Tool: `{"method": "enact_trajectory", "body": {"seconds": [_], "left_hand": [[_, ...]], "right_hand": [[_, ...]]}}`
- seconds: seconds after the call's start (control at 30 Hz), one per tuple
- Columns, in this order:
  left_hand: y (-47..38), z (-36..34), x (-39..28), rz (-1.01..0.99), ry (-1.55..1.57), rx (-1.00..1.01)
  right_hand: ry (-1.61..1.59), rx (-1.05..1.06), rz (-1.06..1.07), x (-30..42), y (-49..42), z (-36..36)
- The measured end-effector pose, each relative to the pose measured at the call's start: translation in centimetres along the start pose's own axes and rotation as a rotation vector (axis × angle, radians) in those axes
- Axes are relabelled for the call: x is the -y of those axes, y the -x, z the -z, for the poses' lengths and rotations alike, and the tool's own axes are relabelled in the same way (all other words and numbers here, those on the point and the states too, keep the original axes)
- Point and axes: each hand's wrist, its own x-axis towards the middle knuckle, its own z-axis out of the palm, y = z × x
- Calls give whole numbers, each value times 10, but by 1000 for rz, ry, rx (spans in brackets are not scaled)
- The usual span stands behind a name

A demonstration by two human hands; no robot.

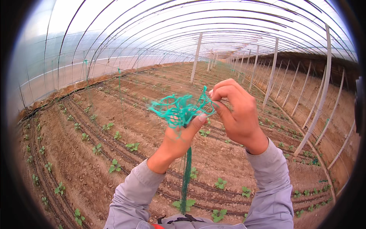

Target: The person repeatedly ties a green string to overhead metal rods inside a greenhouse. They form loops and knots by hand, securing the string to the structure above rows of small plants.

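Before my chest, my left hand [178, 140] grips a tangled bundle of green twine or netting [178, 110], with loops spreading over its fingers and thumb. A long dark green hank [186, 180] of the same material hangs below that hand towards my waist. My right hand [236, 111] is beside it, a little higher, with thumb and fingers pinching a few green strands at the right side of the bundle. Motion blurs the left part of the tangle, so single strands there cannot be made out.
Rows of young leafy plants [115, 166] grow in brown soil along black drip lines [137, 156]. Thin strings [119, 86] hang at the left. Pale posts [319, 106] stand at the right before an earthen wall [340, 114]. Curved ribs of a plastic-covered greenhouse arch overhead.
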Motion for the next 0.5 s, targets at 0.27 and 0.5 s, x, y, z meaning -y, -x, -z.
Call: {"method": "enact_trajectory", "body": {"seconds": [0.27, 0.5], "left_hand": [[25, -9, 6, 102, -73, -8], [74, 48, -9, -242, 140, -482]], "right_hand": [[-139, 100, -33, -7, 7, 10], [114, 163, -175, -13, 2, -21]]}}
